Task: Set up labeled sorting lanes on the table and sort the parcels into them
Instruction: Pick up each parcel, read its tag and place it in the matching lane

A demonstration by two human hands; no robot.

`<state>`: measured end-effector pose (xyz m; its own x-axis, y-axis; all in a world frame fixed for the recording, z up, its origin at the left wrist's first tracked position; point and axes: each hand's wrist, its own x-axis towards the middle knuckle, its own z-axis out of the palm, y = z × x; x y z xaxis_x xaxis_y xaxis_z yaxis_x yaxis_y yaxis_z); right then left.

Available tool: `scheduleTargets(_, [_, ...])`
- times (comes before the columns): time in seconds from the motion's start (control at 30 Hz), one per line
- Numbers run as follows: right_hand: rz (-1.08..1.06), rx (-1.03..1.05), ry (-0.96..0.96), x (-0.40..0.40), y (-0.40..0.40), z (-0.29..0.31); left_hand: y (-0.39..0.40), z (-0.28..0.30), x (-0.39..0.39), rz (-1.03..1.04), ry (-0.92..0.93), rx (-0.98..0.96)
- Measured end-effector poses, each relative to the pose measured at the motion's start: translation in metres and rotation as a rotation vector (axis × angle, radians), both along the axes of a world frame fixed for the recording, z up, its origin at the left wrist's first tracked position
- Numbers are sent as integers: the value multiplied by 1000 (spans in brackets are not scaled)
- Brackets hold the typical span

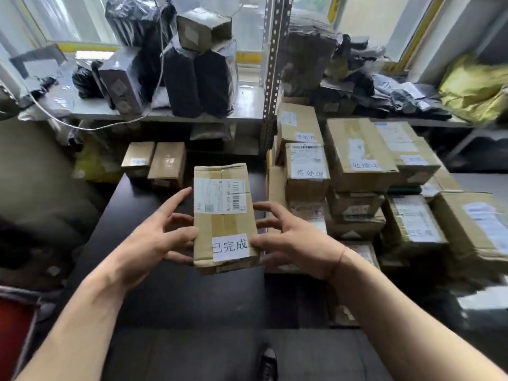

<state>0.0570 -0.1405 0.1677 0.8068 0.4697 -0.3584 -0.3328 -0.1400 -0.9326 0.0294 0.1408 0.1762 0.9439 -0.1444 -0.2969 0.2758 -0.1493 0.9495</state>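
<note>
Far left: a red object (pixel 13 331) cut off by the frame edge, identity unclear; the dark mass above it is too blurred to name. Rear shelf (pixel 165 112), left bay: black-wrapped bundles (pixel 198 81) and taped boxes stacked upright, labels unreadable; a white cable (pixel 82 125) loops down in front. Two small cartons (pixel 155 163) stand side by side at the far edge of the dark worktop (pixel 170 292); their labels are blurred. Left hand (pixel 148 240): fingers spread and curved, fingertips against the left side of the held carton (pixel 224 218), thumb underneath and partly hidden. The held carton sits above the worktop centre, between both hands, long axis pointing away; it carries a barcode shipping label and, at the near end, a white slip (pixel 230 247) reading 已完成, first character partly covered at the edge. Right hand (pixel 291 240): the same grip, fingertips pressed on the carton's right side, red string at the wrist. Right of the worktop: stacked cartons (pixel 357 166), two slips reading 待处理 (pixel 309 173), others smeared by motion blur. Right shelf bay: grey and black bags (pixel 384 92) and a yellow bag (pixel 472 86), all blurred. Bottom centre: a dark shoe (pixel 268 362) on the floor.
</note>
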Motion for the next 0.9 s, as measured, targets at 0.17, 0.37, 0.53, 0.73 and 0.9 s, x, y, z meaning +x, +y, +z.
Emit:
scheduleTargets(0.17, [-51, 24, -6, -37, -41, 15, -39, 9, -19, -97, -37, -41])
scheduleTargets(0.37, [-56, 25, -74, -61, -112, 34, -104, 29, -32, -130, -84, -68])
scheduleTargets(0.53, [-42, -32, -100, -79, -197, 38, -185, 32, -39, -190, -53, -85])
scheduleTargets(0.73, [-13, -51, -48, -80, -314, 36, -299, 22, -41, -223, -14, -86])
scheduleTargets(0.9, [-39, -51, 19, -67, -375, 37, -368, 20, -28, -236, 10, -68])
